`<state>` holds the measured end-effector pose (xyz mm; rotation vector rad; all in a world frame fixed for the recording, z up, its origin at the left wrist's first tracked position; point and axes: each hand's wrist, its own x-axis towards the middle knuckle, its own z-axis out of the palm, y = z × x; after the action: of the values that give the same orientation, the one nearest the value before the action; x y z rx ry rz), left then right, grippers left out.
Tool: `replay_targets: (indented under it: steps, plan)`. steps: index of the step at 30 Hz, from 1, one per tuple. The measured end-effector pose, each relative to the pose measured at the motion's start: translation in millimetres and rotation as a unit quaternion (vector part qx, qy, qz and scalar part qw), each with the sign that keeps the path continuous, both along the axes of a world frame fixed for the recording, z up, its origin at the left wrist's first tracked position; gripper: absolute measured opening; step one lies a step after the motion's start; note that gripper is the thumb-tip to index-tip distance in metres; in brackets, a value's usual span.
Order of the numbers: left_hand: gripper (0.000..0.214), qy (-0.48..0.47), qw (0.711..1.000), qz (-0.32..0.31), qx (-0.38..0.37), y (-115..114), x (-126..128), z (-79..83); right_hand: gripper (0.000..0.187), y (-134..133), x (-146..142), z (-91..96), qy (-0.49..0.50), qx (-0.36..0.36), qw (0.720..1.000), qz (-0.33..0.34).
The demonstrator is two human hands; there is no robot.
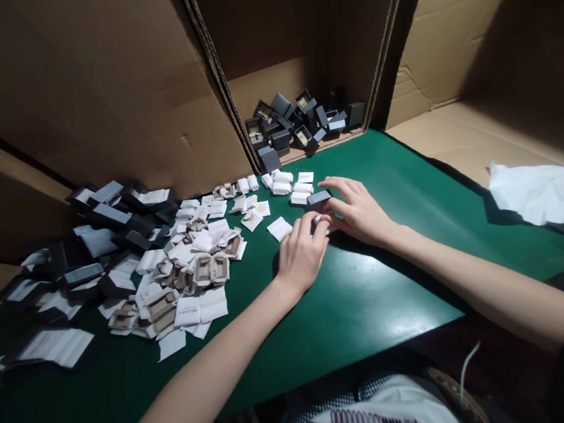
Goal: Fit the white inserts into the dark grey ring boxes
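My right hand [358, 209] is curled around a small black box [318, 199], its index finger reaching over the far side. Close beside it, my left hand [304, 252] is closed, its fingertips pinched at a small white piece [319, 219] mostly hidden by the fingers. The right thumb comes near that same piece. A folded white paper [279, 228] lies just left of my left hand. Beyond the black box sit several small white folded pieces [300, 193] on the green table.
A large pile of white papers and grey-brown inserts [187, 267] covers the table at left, with black boxes [113, 214] behind it. More black boxes [286, 124] fill an open carton [273, 72] at the back. A crumpled white sheet [542, 193] lies at right.
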<state>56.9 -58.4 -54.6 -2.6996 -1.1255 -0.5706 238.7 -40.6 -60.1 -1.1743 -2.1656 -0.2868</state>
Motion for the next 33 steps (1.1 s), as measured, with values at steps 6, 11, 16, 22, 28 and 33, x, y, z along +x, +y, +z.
replay_targets:
  steps: [6, 11, 16, 22, 28, 33]
  plan:
    - [0.023, 0.012, 1.000, 0.008, 0.007, -1.0, -0.9, 1.6, 0.017, 0.5, -1.0, -1.4, 0.014, -0.009, 1.000, 0.002]
    - [0.019, 0.026, 0.999, 0.021, 0.020, -2.2, -0.4, 3.3, 0.015, 0.6, 2.6, -0.2, 0.055, 0.018, 0.998, 0.035]
    - [0.018, 0.024, 0.999, 0.020, 0.023, -2.0, -0.4, 2.3, 0.010, 0.5, 3.7, 0.6, 0.072, 0.013, 0.996, 0.041]
    - [0.026, 0.026, 0.999, 0.012, 0.032, -1.0, -1.0, 0.5, 0.012, -1.0, 1.0, 0.4, 0.063, -0.006, 0.998, 0.022]
    - [0.027, 0.020, 0.999, 0.012, 0.025, -0.4, -1.2, 1.0, 0.013, -1.5, 1.3, -0.3, 0.063, -0.009, 0.998, 0.015]
    - [0.030, 0.018, 1.000, 0.010, 0.012, 0.1, -1.5, 1.8, 0.015, -0.9, 2.4, -0.5, 0.052, 0.006, 0.999, 0.007]
